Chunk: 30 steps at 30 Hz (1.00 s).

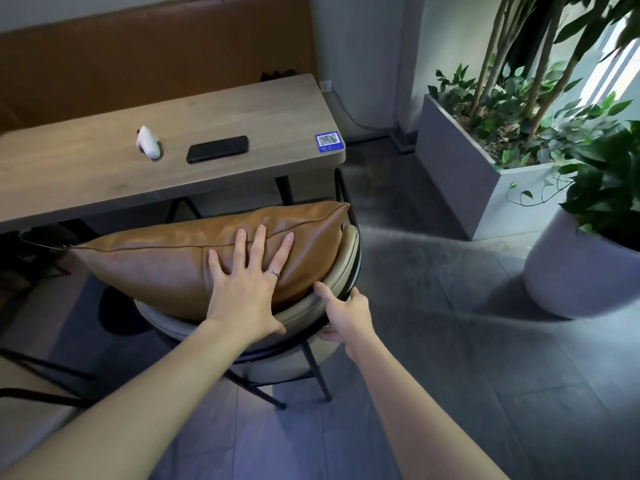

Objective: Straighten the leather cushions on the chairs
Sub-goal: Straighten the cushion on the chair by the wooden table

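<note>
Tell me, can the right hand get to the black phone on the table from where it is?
Probably yes. The right hand grips the chair rim, so it must let go first. The phone lies open on the table, with only the cushion to reach over.

— How many cushions are there?
— One brown leather cushion [194, 258], on one chair [341, 275]. A second chair frame may show at the left edge, but that cannot be told.
— And hands?
— Two: a left hand [247, 289] and a right hand [346, 315], with one ring [273, 271].
— On the table [242, 109]?
— Three things: one black phone [218, 148], one small white device [149, 142], one blue QR sticker [329, 140].
— Planters?
— Two: one rectangular planter [460, 168], one round pot [575, 271].
</note>
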Motion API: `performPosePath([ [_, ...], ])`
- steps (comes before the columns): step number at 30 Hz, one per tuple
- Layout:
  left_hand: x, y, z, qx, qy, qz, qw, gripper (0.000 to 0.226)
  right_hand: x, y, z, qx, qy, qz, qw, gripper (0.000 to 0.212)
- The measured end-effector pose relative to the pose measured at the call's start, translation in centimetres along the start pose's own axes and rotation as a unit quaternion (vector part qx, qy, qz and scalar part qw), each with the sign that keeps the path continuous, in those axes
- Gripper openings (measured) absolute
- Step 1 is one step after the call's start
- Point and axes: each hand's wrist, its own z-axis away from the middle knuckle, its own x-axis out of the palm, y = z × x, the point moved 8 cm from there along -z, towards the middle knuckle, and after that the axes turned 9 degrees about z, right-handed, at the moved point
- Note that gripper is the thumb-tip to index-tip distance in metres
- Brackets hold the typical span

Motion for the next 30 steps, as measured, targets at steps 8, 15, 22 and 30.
performPosePath([
  [8, -0.2, 0.2, 0.0, -0.001, -0.006, -0.008, 1.000, 0.156, 0.0, -0.8, -0.3, 0.029, -0.034, 0.009, 0.999, 0.120],
  [15, -0.6, 1.1, 0.3, -0.005, -0.003, -0.009, 1.000, 0.154, -0.7, -0.8, -0.1, 0.036, -0.079, -0.010, 0.996, 0.111],
  [22, -0.6, 1.8, 0.5, -0.011, -0.003, -0.015, 1.000, 0.154, -1.4, -0.8, -0.2, 0.030, -0.085, 0.007, 0.996, 0.111],
  [30, -0.6, 3.1, 0.3, -0.014, -0.002, -0.003, 1.000, 0.157, -3.0, -1.3, -0.4, 0.019, -0.081, 0.020, 0.996, 0.117],
])
